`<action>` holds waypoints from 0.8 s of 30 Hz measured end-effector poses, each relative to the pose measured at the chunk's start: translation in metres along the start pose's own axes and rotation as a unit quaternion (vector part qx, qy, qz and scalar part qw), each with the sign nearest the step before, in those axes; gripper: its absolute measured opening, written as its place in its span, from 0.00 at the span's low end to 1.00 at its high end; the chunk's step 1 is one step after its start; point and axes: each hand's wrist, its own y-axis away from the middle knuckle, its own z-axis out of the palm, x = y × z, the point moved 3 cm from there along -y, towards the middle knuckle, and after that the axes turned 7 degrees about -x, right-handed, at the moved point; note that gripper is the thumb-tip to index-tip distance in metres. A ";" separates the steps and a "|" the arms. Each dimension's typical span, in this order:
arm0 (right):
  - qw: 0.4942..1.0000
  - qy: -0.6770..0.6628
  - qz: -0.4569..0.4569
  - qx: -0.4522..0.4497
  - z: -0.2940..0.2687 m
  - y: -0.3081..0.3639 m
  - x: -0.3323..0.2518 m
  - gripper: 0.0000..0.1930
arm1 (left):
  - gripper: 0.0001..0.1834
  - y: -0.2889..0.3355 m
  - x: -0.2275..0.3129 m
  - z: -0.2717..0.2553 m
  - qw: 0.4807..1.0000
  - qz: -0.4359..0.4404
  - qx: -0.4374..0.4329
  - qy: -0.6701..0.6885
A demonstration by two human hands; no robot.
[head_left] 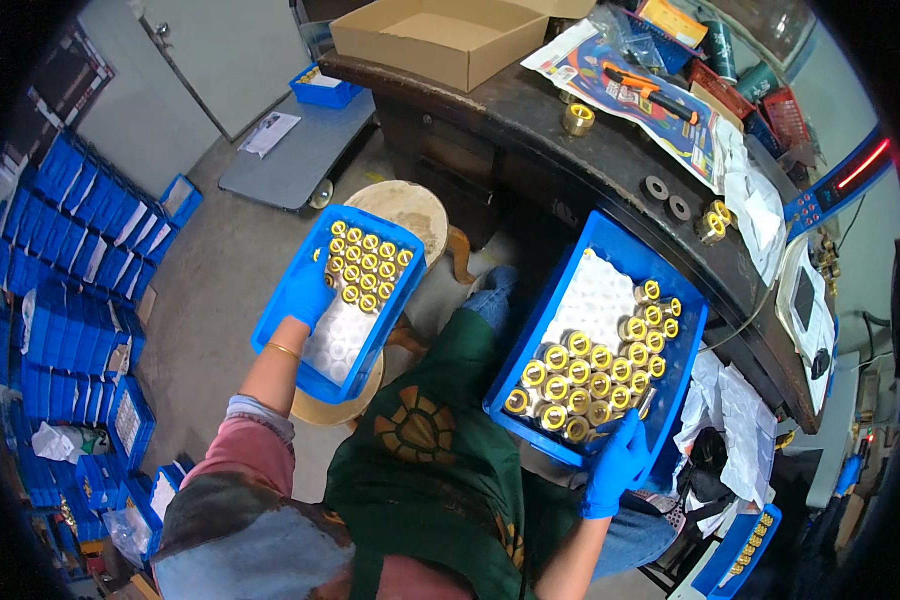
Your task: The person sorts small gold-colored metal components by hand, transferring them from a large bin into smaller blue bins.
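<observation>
Two blue plastic trays of brass fittings are in hand. The left tray (282, 330) sits on a round wooden stool (407, 205) to the left of the person's knee; its far half is packed with small brass rings (367, 265) in rows, while the near half shows bare white foam. The left hand (308, 293), in a blue glove, lies on the left rim of this tray, its fingers curled over the edge and touching the nearest rings; whether they pinch a ring cannot be told.

The right tray (590, 235) rests tilted across the person's lap, its far end against the curved dark desk (530, 105). Larger brass fittings (580, 375) fill its near and right parts, and the far left part shows bare white foam. The right hand (618, 462), also in a blue glove, grips the near rim of this tray, fingers closed over the edge just beside the nearest fittings.

On the desk lie a cardboard box (440, 40) at the far side, a colourful printed sheet (610, 65) with an orange-handled tool (642, 88) on it, a single brass fitting (576, 118), two dark washers (667, 197) and another brass piece (713, 222). A flat grey cart (295, 150) stands on the floor at far left, and stacks of blue bins (75, 290) line the left wall
</observation>
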 end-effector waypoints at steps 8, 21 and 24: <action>0.997 -0.053 0.059 -0.017 -0.002 0.005 -0.014 0.17 | 0.32 -0.011 -0.026 0.046 0.995 -0.082 -0.052 0.030; 0.997 0.060 -0.056 -0.002 -0.007 0.003 -0.004 0.12 | 0.27 0.012 0.380 0.018 0.802 0.587 0.021 0.108; 0.997 0.041 -0.066 0.012 -0.007 0.001 0.004 0.13 | 0.18 0.006 0.423 0.081 0.830 0.542 -0.133 0.018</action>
